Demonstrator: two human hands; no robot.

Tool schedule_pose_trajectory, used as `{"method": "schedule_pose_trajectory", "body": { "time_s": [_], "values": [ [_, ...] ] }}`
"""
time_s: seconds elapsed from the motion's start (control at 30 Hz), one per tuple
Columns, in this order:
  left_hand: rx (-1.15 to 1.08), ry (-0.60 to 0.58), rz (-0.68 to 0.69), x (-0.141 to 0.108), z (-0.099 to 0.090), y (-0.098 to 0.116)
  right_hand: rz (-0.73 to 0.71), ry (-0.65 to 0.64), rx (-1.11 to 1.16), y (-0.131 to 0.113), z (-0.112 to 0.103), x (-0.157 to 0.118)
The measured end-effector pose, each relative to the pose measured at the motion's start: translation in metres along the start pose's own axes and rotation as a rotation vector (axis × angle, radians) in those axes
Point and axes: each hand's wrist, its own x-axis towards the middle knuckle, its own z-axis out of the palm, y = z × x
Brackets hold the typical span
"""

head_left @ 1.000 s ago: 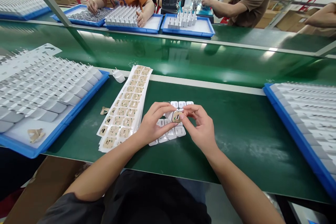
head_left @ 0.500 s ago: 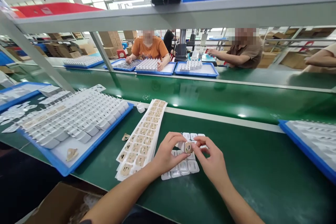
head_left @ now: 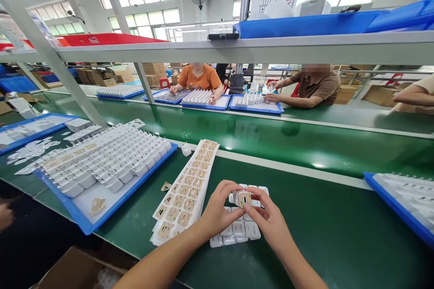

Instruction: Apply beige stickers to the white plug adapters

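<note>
My left hand [head_left: 217,210] is closed on a white plug charger [head_left: 239,193] held up above the bench, thumb below and fingers on top. Against the charger's front lies a tan sticker [head_left: 244,199] with a dark slot, slightly askew. The fingertips of my right hand [head_left: 267,214] pinch the sticker's right edge; whether it is fully stuck down I cannot tell. Under both hands sit several white chargers [head_left: 251,230] in rows, partly hidden. Left of my left hand lie stacked white sheets of tan stickers [head_left: 185,192].
A blue-rimmed tray [head_left: 135,189] of white chargers fills the left; another tray [head_left: 400,216] stands far right. A loose charger [head_left: 186,149] and a tan scrap [head_left: 166,186] lie near the sheets. A shelf [head_left: 217,50] crosses overhead. Co-workers sit beyond the green belt [head_left: 288,144].
My view has tipped upward. The tan sticker now sits more askew on the charger, with my right fingers drawn closer around its edge. A co-worker's arm at the right has lowered toward a tray.
</note>
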Motion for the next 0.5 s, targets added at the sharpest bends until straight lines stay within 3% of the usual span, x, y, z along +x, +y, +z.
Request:
{"method": "schedule_pose_trajectory", "body": {
  "time_s": [0.27,0.5],
  "values": [
    [-0.125,-0.023,-0.089,0.0003,-0.0015,-0.0011,0.010,0.038,0.083,-0.0051,-0.0018,0.0019],
    [-0.139,-0.021,-0.103,0.0003,0.0023,0.0004,0.013,-0.005,0.044,0.0030,0.0022,-0.0011]
  ]
}}
